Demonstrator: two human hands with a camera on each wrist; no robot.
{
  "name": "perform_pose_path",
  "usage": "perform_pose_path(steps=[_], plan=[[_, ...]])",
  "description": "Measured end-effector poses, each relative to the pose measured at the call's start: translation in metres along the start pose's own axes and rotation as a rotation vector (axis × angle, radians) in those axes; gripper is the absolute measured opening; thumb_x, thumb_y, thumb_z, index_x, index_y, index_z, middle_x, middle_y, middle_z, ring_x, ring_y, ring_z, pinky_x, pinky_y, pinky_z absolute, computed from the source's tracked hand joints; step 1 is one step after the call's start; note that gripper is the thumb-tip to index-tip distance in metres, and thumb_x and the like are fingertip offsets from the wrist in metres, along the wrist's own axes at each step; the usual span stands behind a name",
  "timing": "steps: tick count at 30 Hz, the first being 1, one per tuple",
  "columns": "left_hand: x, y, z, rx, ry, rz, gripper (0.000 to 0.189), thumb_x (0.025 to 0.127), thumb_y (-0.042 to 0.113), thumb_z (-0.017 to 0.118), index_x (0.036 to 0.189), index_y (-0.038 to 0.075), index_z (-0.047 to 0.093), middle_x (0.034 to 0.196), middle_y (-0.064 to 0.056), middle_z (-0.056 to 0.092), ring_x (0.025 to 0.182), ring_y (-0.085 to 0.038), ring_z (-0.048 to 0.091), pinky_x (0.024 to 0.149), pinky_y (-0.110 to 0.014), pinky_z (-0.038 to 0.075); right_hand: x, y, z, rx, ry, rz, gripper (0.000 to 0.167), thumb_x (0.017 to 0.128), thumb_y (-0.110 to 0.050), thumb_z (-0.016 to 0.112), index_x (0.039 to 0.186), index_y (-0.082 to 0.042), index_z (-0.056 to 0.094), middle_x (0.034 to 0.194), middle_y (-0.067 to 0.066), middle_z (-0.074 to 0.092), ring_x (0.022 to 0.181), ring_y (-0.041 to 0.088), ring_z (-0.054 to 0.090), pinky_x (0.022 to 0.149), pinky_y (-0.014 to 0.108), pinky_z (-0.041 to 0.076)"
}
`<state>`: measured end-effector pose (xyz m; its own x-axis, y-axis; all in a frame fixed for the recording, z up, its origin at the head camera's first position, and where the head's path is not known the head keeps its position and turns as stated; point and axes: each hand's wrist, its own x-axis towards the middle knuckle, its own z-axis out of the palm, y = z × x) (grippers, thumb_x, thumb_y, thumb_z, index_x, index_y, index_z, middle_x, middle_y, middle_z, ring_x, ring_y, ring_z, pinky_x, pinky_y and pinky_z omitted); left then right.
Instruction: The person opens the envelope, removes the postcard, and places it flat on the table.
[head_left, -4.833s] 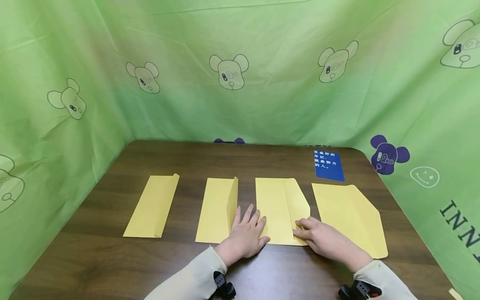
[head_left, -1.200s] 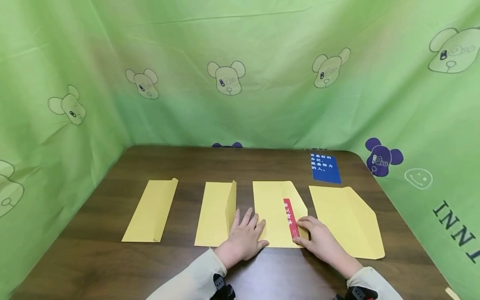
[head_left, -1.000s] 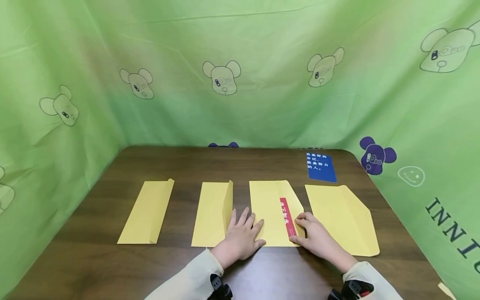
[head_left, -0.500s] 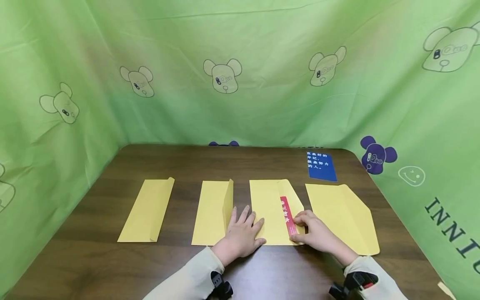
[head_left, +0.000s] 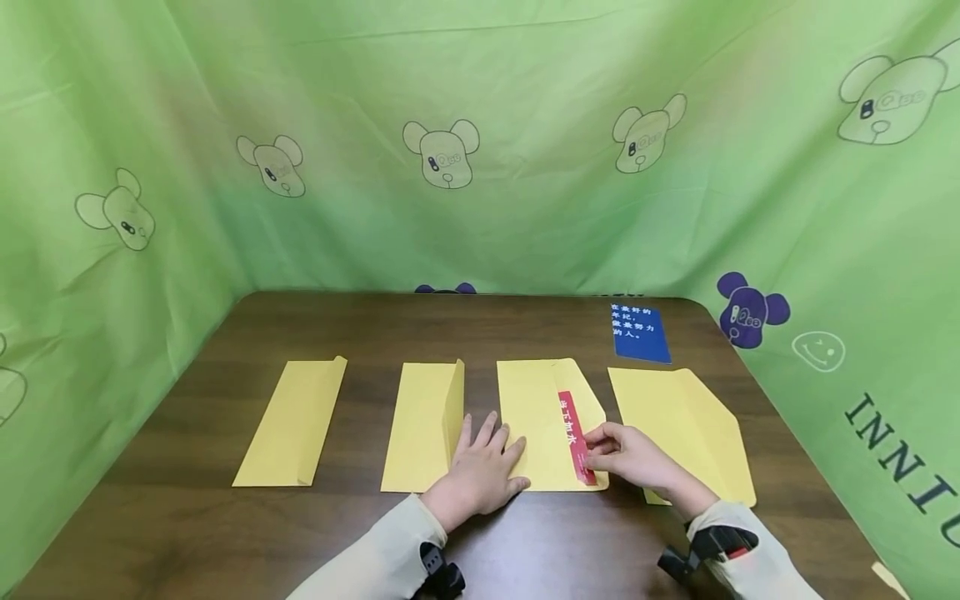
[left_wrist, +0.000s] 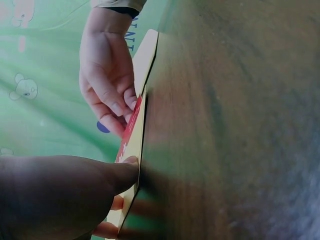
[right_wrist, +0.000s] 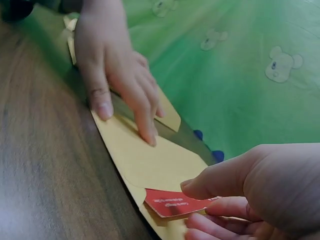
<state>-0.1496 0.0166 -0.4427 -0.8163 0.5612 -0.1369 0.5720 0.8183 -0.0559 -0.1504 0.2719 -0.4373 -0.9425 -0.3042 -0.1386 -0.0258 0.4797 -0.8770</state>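
Third from the left, a yellow envelope [head_left: 528, 417] lies with its flap opened to the right. Out of its opening sticks a strip of a red card [head_left: 572, 433] with white lettering; the rest of the card is hidden inside. My right hand [head_left: 630, 454] pinches the card's outer edge, thumb above in the right wrist view and curled fingers by the edge. My left hand [head_left: 483, 467] lies with spread, straight fingers on the left part of this envelope, its outer fingers reaching toward the second envelope [head_left: 422, 425].
A closed-looking envelope [head_left: 288, 423] lies far left. Another with its flap out [head_left: 686, 425] lies right, partly under the right forearm. Behind it is a blue card [head_left: 640, 333] with white characters. Green printed cloth [head_left: 360, 225] walls the wooden table [head_left: 187, 517] on its sides and back.
The red card, not visible 4.8 s ago, now shows out of the envelope. In the last half second the right thumb has shifted up from the card's near corner. The left hand stays put.
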Motion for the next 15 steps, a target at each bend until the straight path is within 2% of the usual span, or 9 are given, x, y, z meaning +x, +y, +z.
perform_pose_path(steps=[4, 8, 15], plan=[[0.0000, -0.0002, -0.0004, 0.001, -0.001, 0.000, 0.060, 0.101, 0.057, 0.042, 0.153, 0.027, 0.042, 0.155, -0.004, 0.039, 0.149, -0.027, 0.021, 0.117, -0.056, 0.015, 0.0015, 0.0022, -0.0010, 0.093, -0.054, 0.025, 0.037, 0.084, 0.004, 0.068, 0.113, 0.021, 0.051, 0.090, 0.013, 0.063, 0.080, 0.024, 0.062, 0.069, 0.026, 0.056], [0.0005, -0.0001, -0.0011, -0.005, -0.009, 0.000, 0.060, 0.101, 0.057, 0.042, 0.153, 0.027, 0.041, 0.156, -0.004, 0.038, 0.149, -0.027, 0.020, 0.118, -0.056, 0.014, 0.0021, 0.0027, -0.0006, 0.162, -0.068, 0.055, 0.040, 0.083, 0.006, 0.068, 0.114, 0.021, 0.048, 0.090, 0.014, 0.060, 0.078, 0.022, 0.062, 0.068, 0.028, 0.058], [0.0011, -0.0009, -0.0015, 0.002, -0.016, -0.005, 0.060, 0.101, 0.057, 0.042, 0.153, 0.028, 0.040, 0.157, -0.003, 0.038, 0.150, -0.027, 0.020, 0.118, -0.055, 0.013, 0.0021, 0.0030, 0.0009, 0.180, -0.053, 0.062, 0.044, 0.079, 0.008, 0.070, 0.114, 0.021, 0.047, 0.090, 0.014, 0.058, 0.077, 0.022, 0.061, 0.066, 0.027, 0.058]])
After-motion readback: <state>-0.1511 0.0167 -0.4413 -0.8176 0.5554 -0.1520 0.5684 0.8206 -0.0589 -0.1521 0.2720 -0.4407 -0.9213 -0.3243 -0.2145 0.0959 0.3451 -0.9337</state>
